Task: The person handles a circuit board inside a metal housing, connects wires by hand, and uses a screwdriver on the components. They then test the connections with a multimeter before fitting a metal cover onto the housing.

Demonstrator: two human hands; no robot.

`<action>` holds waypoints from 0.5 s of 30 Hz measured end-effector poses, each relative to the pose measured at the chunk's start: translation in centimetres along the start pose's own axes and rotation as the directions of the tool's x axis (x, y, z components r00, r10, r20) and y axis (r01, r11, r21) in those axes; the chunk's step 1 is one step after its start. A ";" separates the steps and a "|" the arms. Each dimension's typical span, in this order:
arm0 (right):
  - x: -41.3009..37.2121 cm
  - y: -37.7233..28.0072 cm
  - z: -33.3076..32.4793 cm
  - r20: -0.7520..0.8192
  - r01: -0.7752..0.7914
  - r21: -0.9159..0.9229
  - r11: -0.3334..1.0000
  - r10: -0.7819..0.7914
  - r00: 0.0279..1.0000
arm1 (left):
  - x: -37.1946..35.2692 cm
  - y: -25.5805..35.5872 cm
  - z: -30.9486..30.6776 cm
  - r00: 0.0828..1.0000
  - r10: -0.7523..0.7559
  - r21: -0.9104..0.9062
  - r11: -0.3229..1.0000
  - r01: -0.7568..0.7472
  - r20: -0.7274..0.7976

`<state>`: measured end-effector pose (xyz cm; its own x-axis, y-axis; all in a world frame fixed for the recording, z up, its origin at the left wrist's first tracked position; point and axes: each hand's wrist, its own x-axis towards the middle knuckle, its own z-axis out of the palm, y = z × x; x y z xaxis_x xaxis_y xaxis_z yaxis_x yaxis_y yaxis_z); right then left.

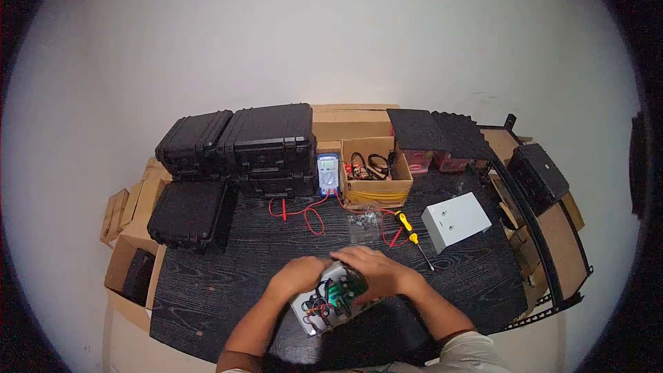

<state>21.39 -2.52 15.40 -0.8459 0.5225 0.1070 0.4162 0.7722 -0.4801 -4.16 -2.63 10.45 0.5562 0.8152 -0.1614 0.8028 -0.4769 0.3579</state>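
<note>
Low on the dark table, close to my body, a light-coloured panel (304, 313) carries a green circuit board (340, 292) and black and red wires (318, 311). My left hand (302, 275) is closed on the panel's far left edge, its fingertips partly hidden. Bent over the far right side is my right hand (373, 269), which grips the panel and covers part of the board. Beyond my hands lie a yellow-and-black screwdriver (407, 229) and a clear bag of small parts (364, 221). A white box (457, 221) with two round fittings stands farther right.
Black hard cases (269, 138) are stacked at the back left. A blue multimeter (329, 174) with red leads stands by a cardboard box (376, 193) of cables. Dark-topped red bins (418, 159) stand behind. A black metal rack (535, 235) borders the right side.
</note>
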 end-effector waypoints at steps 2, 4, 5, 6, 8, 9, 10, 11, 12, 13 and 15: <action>-0.6 0.1 1.3 0.142 -0.134 -0.070 0.989 0.143 0.980 | 0.5 1.3 0.3 0.992 0.073 -0.017 0.997 -0.075 -0.102; -0.9 -0.2 1.9 0.251 -0.207 -0.130 0.970 0.234 0.939 | 1.5 1.0 1.6 0.971 0.126 -0.071 0.987 -0.143 -0.203; -0.8 -0.4 2.1 0.294 -0.218 -0.147 0.965 0.253 0.922 | 1.9 0.6 2.0 0.981 0.103 -0.029 0.994 -0.110 -0.165; -0.8 -0.6 2.2 0.335 -0.228 -0.165 0.960 0.272 0.902 | 1.6 0.8 1.3 0.989 0.078 -0.034 0.996 -0.083 -0.122; -0.9 -0.7 2.7 0.318 -0.223 -0.194 0.955 0.276 0.907 | 0.7 0.7 -0.3 0.999 0.028 -0.037 0.999 -0.029 -0.035; -0.9 -0.9 2.7 0.310 -0.220 -0.208 0.953 0.278 0.909 | 0.5 0.2 -0.5 0.999 0.025 -0.054 0.998 -0.027 -0.033; -0.9 -1.2 2.6 0.298 -0.214 -0.220 0.952 0.274 0.914 | 0.3 -0.3 -0.6 0.999 0.021 -0.071 0.997 -0.023 -0.031; -1.0 -1.6 2.5 0.286 -0.206 -0.232 0.951 0.269 0.920 | 0.2 -0.6 -0.7 0.999 0.016 -0.087 0.996 -0.019 -0.030; -0.9 -1.9 2.4 0.274 -0.198 -0.244 0.949 0.263 0.925 | 0.2 -0.6 -0.8 0.999 0.012 -0.077 0.997 -0.016 -0.050; -0.9 -1.9 2.3 0.252 -0.199 -0.224 0.954 0.254 0.934 | 0.2 -0.6 -0.7 0.998 0.008 -0.067 0.998 -0.013 -0.070; -1.0 -1.7 2.1 0.208 -0.201 -0.185 0.962 0.238 0.949 | 0.4 -0.4 -0.4 0.993 -0.005 -0.044 0.999 -0.001 -0.119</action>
<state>20.82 -5.13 14.33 -0.7727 0.6042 -0.1944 0.6321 0.7046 -0.3224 -4.35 -1.96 10.55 0.5229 0.8508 -0.0521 0.7923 -0.4626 0.3978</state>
